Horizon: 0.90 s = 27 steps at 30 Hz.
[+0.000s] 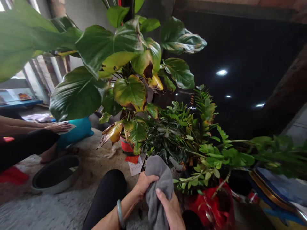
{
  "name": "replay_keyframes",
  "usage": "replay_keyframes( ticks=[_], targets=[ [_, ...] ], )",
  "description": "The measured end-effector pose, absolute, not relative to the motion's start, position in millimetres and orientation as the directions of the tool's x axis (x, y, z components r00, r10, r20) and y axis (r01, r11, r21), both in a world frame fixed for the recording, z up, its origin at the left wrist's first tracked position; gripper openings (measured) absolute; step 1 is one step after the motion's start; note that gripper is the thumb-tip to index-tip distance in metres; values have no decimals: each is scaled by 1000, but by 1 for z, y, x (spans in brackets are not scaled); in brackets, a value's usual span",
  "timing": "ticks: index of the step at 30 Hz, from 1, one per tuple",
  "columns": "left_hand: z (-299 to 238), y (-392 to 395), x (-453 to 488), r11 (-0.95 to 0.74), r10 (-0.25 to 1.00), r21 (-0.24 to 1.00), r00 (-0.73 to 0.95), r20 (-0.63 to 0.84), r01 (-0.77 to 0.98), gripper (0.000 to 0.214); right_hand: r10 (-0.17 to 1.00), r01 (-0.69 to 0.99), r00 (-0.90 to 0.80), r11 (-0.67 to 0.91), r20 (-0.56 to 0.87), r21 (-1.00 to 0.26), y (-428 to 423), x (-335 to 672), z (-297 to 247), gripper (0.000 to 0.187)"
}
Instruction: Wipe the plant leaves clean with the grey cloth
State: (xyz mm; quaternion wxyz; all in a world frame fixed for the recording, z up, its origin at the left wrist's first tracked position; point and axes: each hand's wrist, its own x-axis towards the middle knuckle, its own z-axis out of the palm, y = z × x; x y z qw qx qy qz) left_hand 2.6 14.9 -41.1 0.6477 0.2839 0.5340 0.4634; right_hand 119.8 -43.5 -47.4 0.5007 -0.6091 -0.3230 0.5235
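Note:
Both my hands grip a grey cloth (160,179) low in the middle of the view. My left hand (143,186) is closed on its left edge, and a greenish bangle (119,213) sits on that wrist. My right hand (169,208) clasps the cloth from below, thumb on top. Just beyond the cloth stands a bushy small-leaved plant (177,131). Behind it rises a tall plant with big green and yellowing leaves (130,92) in a red pot (126,146). My knee in black (108,191) is left of my hands.
At the left another person's hand (59,127) lies flat on a blue cushion (79,131). A dark oval basin (56,174) rests on the rug. A red-wrapped pot (212,204) stands at my right, with a long-stemmed plant (230,156) reaching right.

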Motion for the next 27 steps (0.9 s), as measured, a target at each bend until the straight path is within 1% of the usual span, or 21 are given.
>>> replay_keyframes(
  ticks=[2, 4, 7, 10, 13, 16, 18, 21, 24, 26, 27],
  targets=[
    [-38, 13, 3, 405, 911, 863, 46, -411, -302, 13, 910, -101, 312, -252, -272, -962, -46, 115, -49, 60],
    [-37, 12, 1, 422, 905, 834, 115, -409, -354, 15, 899, -113, 341, -251, -274, -961, -48, 113, -47, 56],
    [-37, 12, -5, 447, 895, 775, 213, -393, -447, 26, 894, -136, 320, -285, -315, -949, -53, 115, -46, 55],
    [-35, 12, -9, 469, 883, 731, 281, -376, -496, 33, 879, -162, 280, -353, -386, -921, -55, 119, -48, 56],
    [-33, 12, -9, 494, 869, 696, 271, -415, -521, 40, 857, -148, 292, -398, -424, -905, -53, 125, -56, 50],
    [-31, 12, -5, 521, 850, 659, 260, -458, -543, 48, 844, -42, 341, -427, -415, -903, -50, 132, -63, 45],
    [-32, 13, -3, 534, 841, 647, 263, -472, -545, 48, 843, 17, 330, -456, -426, -890, -47, 136, -65, 47],
    [-36, 16, -2, 565, 817, 624, 258, -516, -541, 44, 835, 2, 267, -500, -482, -866, -43, 138, -60, 55],
    [-39, 19, -6, 659, 750, 556, 385, -538, -507, 37, 873, -29, 172, -460, -457, -888, -39, 137, -48, 60],
    [-40, 20, -9, 709, 705, 512, 479, -523, -485, 35, 913, -30, 145, -382, -382, -924, -39, 135, -40, 61],
    [-41, 20, -10, 717, 697, 500, 501, -513, -486, 36, 921, -25, 162, -354, -353, -935, -39, 134, -39, 61]
  ],
)
